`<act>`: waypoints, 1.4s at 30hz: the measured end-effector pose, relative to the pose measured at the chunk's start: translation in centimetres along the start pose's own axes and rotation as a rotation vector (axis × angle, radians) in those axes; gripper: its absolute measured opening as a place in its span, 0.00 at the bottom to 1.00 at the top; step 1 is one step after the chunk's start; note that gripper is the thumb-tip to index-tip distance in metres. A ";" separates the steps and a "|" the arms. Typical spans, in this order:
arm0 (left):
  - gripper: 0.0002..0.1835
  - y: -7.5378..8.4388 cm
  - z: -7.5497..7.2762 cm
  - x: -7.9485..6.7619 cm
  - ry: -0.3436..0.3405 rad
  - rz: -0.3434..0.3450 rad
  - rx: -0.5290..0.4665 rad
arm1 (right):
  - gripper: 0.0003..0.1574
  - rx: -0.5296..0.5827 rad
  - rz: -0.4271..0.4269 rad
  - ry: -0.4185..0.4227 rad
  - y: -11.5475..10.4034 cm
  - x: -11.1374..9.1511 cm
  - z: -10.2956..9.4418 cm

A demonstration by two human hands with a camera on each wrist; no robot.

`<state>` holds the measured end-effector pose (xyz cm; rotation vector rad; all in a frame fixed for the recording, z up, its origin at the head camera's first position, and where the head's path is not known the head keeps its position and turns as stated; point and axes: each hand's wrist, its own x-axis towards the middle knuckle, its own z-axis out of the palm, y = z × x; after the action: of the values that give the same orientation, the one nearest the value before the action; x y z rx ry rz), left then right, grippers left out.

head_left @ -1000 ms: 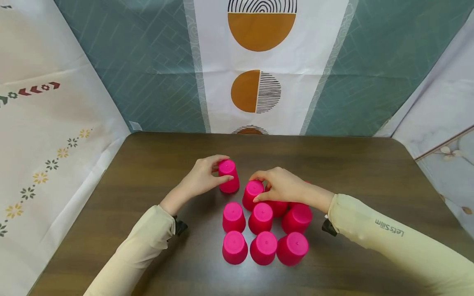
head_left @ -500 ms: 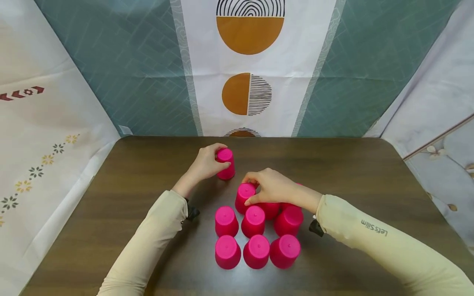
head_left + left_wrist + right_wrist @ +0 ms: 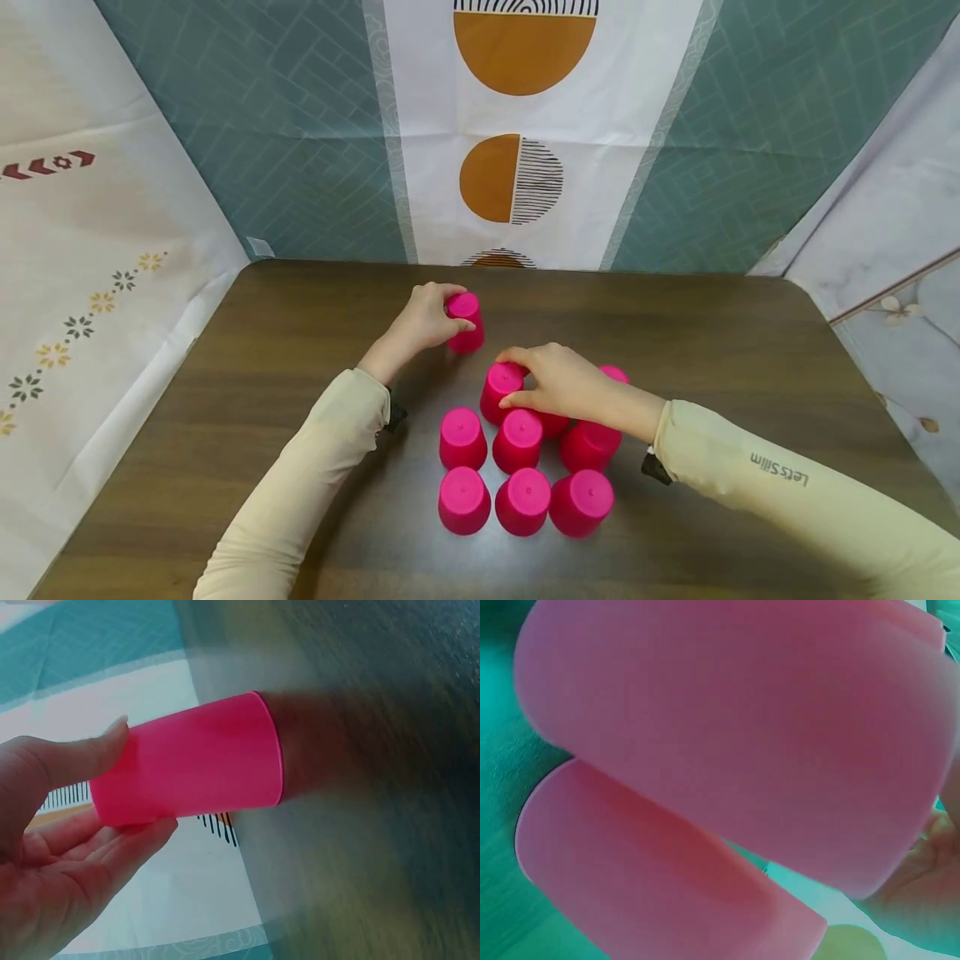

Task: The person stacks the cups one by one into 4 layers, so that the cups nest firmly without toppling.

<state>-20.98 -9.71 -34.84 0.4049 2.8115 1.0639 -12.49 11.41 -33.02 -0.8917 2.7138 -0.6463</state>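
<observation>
Near the back of the table, my left hand (image 3: 420, 323) grips an upside-down pink plastic cup (image 3: 463, 307) between thumb and fingers. In the left wrist view this cup (image 3: 191, 765) lies between thumb and fingertips, its rim toward the tabletop; whether it touches the wood is unclear. My right hand (image 3: 558, 379) pinches another upside-down pink cup (image 3: 499, 395) at the back left of the group. Large cups fill the right wrist view, the nearest cup (image 3: 727, 727) hiding most of that hand.
Several more upside-down pink cups stand close together in front of and beneath the right hand, such as the front-left cup (image 3: 463, 500) and the back-right cup (image 3: 614, 373). They stand on a dark wooden table (image 3: 300, 333). A patterned cloth (image 3: 322, 150) hangs behind its back edge.
My left hand has carried its cup away from the group, toward the back edge of the table. The right hand stays on its cup in about the same place. The head view shifts slightly.
</observation>
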 end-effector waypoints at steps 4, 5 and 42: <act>0.30 0.2 0.1 0.1 -0.008 0.005 0.023 | 0.39 -0.036 -0.006 0.014 -0.4 0.0 -0.1; 0.30 0.2 0.1 0.2 -0.009 0.009 0.022 | 0.40 -0.045 -0.012 0.025 -0.5 -0.1 -0.3; 0.30 0.8 -0.6 0.2 -0.032 -0.025 0.117 | 0.33 -0.156 -0.083 -0.046 4.6 7.6 -4.1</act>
<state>-21.16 -9.49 -33.86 0.3927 2.8508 0.8829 -22.17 11.53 -32.04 -1.0472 2.7274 -0.4275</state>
